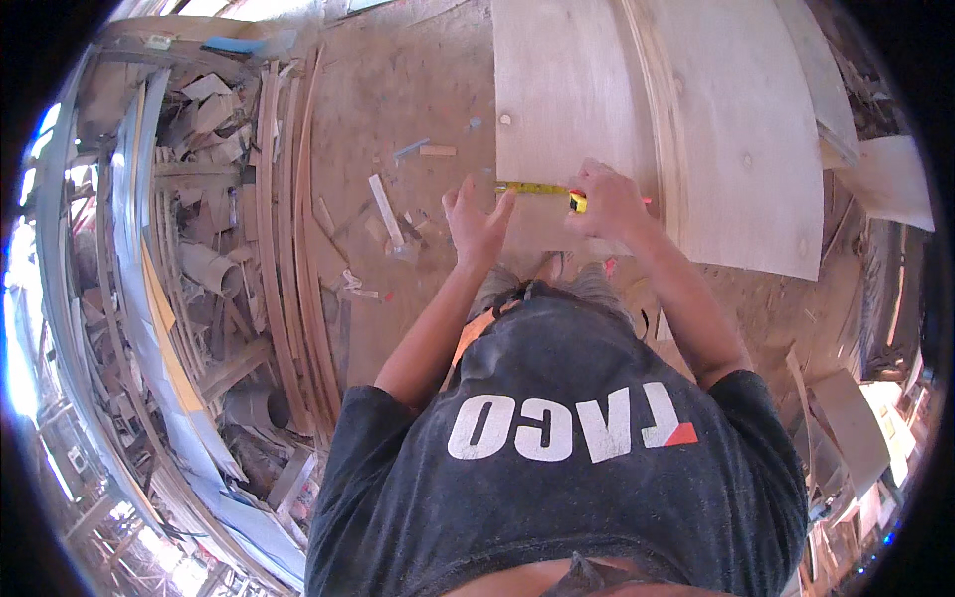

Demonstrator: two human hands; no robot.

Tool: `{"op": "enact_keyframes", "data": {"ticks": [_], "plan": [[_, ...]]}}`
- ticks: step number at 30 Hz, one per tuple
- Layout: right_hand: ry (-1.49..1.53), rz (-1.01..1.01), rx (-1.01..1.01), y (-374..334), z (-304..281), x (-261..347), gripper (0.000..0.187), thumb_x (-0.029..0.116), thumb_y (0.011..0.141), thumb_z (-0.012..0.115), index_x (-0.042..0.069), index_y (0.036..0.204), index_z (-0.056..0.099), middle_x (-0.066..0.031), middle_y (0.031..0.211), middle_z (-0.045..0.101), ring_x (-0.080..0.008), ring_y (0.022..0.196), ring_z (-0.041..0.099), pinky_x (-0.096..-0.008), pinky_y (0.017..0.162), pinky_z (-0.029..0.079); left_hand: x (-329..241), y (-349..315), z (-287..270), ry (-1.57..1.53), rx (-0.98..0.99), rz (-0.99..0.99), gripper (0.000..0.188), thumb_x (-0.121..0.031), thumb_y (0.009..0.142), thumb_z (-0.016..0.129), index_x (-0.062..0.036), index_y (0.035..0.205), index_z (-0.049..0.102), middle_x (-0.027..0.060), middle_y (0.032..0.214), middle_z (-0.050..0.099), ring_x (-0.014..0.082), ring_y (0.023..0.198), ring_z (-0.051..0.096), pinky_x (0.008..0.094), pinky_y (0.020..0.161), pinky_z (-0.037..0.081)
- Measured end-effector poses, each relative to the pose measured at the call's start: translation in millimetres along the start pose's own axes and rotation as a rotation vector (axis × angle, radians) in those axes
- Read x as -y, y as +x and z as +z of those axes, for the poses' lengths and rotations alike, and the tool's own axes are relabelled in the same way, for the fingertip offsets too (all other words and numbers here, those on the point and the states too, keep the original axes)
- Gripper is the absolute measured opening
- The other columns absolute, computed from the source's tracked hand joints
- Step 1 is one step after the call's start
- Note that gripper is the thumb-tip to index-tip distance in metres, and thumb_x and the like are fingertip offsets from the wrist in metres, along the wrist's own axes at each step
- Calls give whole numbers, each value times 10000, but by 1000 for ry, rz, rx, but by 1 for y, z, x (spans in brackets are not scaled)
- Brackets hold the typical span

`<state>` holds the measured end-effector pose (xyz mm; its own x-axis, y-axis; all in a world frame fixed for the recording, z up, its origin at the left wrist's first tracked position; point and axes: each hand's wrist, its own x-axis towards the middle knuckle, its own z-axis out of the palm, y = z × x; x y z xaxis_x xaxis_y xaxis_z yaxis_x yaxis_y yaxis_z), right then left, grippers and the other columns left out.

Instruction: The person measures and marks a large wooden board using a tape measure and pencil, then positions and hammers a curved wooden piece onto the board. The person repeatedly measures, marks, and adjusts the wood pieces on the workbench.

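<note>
My right hand (609, 204) grips a yellow and black tape measure (578, 202) over a pale plywood sheet (557, 90). From its case a yellow blade (532, 188) runs left across the sheet to the sheet's left edge. At that edge is my left hand (477, 227), its thumb close to the blade's end and its fingers spread apart. Whether the thumb touches the blade I cannot tell. A thin red tip (647, 201) shows beside my right hand; what it belongs to is hidden.
Another curved plywood sheet (746, 149) lies to the right, past a raised strip of layered edges (657, 109). Wood offcuts, such as a pale strip (386, 211), dot the brown worktop (388, 99). Long boards (288, 239) and heaped scrap (214, 129) line the left side.
</note>
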<state>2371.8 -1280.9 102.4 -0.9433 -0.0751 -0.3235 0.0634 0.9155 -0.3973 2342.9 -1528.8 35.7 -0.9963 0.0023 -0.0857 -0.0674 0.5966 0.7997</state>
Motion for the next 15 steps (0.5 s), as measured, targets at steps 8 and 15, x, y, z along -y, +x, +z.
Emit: {"op": "enact_keyframes", "data": {"ticks": [8,15], "plan": [[-52,4,-41,-13,5,-11,664,319,706,805,281,1363,719,-93,1158,608,-294,1155,626,-464,917,570,-6,41,14,253,45,436,661,-368,799,850,-78,1361,656,221,1431,542,422,1377,472,487,1099,444],[-24,135,-22,-30,-6,10,655,222,709,787,333,1347,696,-58,1209,611,-276,1194,618,-472,943,576,-27,116,42,259,670,1117,245,-302,835,791,-117,996,791,63,1029,766,316,1012,708,504,911,535]]}}
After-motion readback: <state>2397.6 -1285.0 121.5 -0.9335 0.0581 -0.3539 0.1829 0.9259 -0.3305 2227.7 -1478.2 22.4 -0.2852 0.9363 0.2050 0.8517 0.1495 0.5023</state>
